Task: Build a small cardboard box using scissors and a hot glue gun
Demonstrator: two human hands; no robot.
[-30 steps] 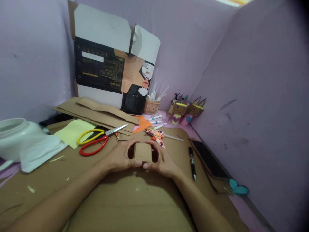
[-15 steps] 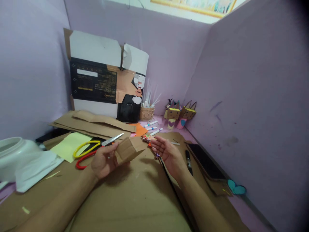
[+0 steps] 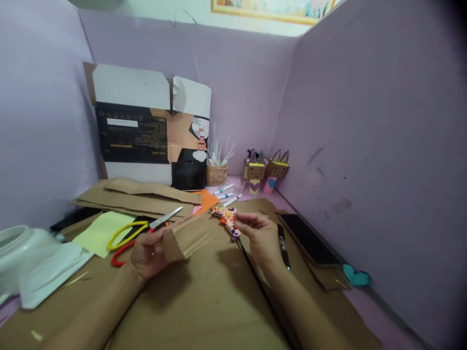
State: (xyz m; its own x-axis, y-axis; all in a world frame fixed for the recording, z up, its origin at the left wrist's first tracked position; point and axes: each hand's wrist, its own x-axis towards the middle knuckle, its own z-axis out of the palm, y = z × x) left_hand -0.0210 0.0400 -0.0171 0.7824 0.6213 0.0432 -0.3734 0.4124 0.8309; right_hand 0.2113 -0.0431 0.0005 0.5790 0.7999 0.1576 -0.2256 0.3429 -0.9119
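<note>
My left hand (image 3: 151,255) is closed on a small folded cardboard box (image 3: 186,240), held tilted above the brown cardboard sheet (image 3: 204,301). Yellow-and-red-handled scissors (image 3: 127,236) lie just behind that hand, blades pointing to the right. My right hand (image 3: 260,238) hovers to the right of the box, fingers stretched leftward and the thumb a little apart from them; I see nothing held there. Close to its fingertips lies a colourful patterned piece (image 3: 229,221), with a long thin black strip (image 3: 257,279) running from it toward me.
Cardboard strips (image 3: 138,194), yellow paper (image 3: 97,233) and a white container (image 3: 29,253) are at left. White markers (image 3: 231,200), a straw-filled basket (image 3: 217,175) and cardboard figures (image 3: 256,172) stand behind. A black marker (image 3: 283,245) and dark tablet-like slab (image 3: 310,240) lie at right.
The left hand has turned the cardboard box and moved slightly left and down. My right hand has rotated from palm facing left to fingers pointing left, with the thumb nearer the fingers.
</note>
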